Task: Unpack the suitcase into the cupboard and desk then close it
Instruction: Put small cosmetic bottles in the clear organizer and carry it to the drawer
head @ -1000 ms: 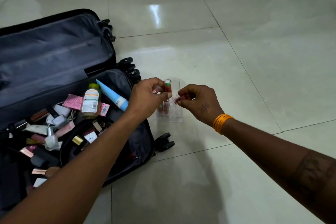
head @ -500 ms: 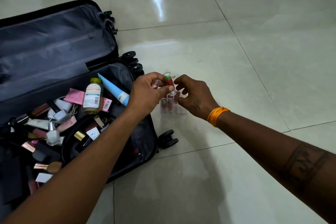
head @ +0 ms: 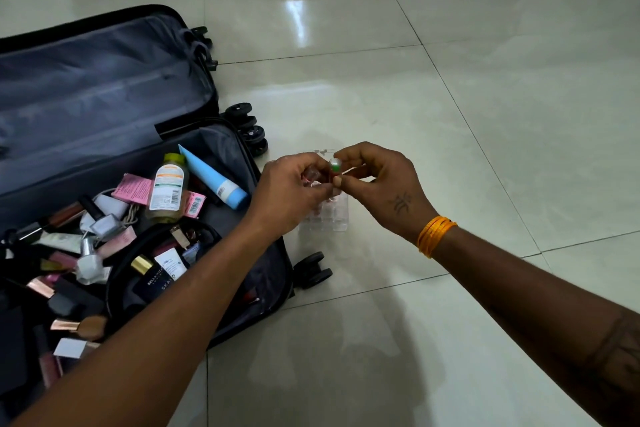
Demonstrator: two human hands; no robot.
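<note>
At nine o'clock from my hands lies the open black suitcase with grey lining (head: 104,87), its lower half full of cosmetics: a clear bottle with a yellow-green cap (head: 166,189), a light blue squeeze tube (head: 213,177), small pink packets (head: 133,188). My left hand (head: 291,194) curls round a small pinkish clear-capped tube (head: 310,174). Touching it at three o'clock, my right hand (head: 377,184) pinches a small red tube with a green band and white tip (head: 334,168), its long axis close to upright. Directly under both hands, toward six o'clock, the clear plastic compartment organiser (head: 329,218) stands on the pale glossy tile floor (head: 485,114), just beside the suitcase wheels (head: 313,270). I judge the red tube goes straight down into a slot; my right hand is nearer.
</note>
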